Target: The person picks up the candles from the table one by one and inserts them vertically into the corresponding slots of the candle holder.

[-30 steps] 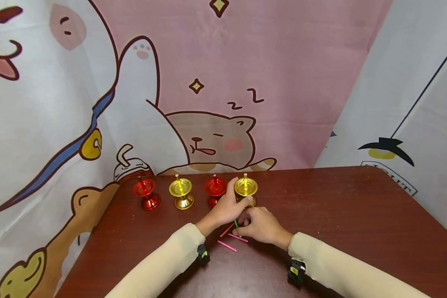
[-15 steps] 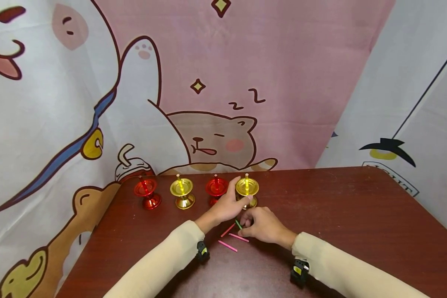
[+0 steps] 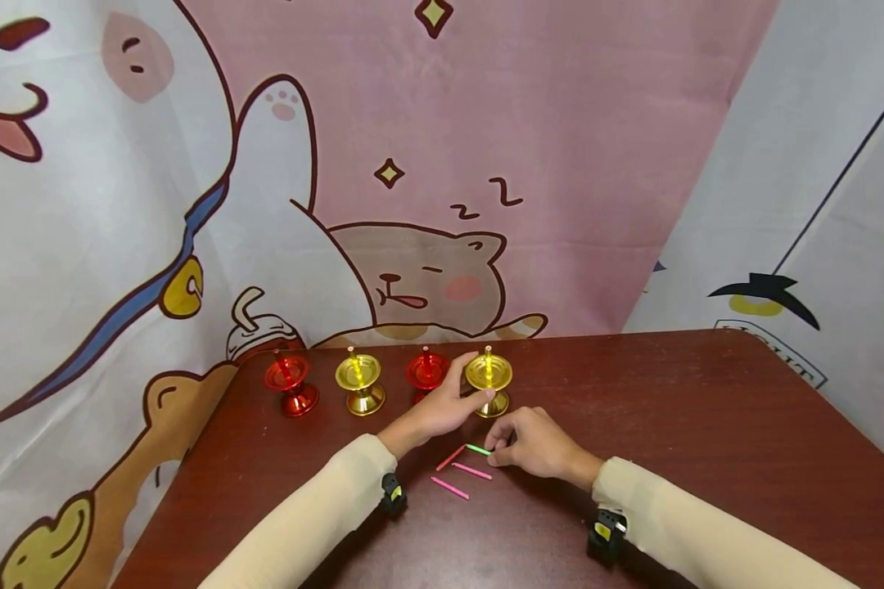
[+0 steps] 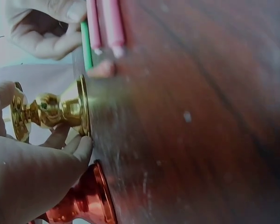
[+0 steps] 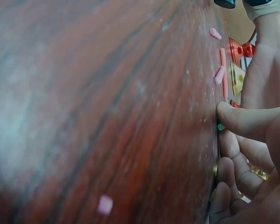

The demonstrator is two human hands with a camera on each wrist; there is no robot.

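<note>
My left hand [image 3: 445, 406] holds the rightmost gold candle holder [image 3: 489, 375], thumb in front and fingers behind its stem. In the left wrist view this gold holder [image 4: 47, 110] stands upright on the table. My right hand [image 3: 541, 446] is low over the table, pinching the end of a thin green stick [image 3: 477, 449] between thumb and fingertips. The stick lies nearly flat. Its far end is right at a red stick [image 3: 451, 457], which slants on the table. Two pink sticks, a nearer one [image 3: 449, 487] and a farther one [image 3: 472, 471], lie just in front.
To the left along the back stand a red candle holder [image 3: 427, 372], partly behind my left hand, another gold holder [image 3: 358, 373] and another red holder [image 3: 287, 375]. The brown table [image 3: 678, 458] meets a cartoon-printed cloth [image 3: 560, 164] behind.
My right hand has shifted a little to the right. The green stick has swung from steeply slanted to nearly sideways. My left hand stays at the gold candle holder.
</note>
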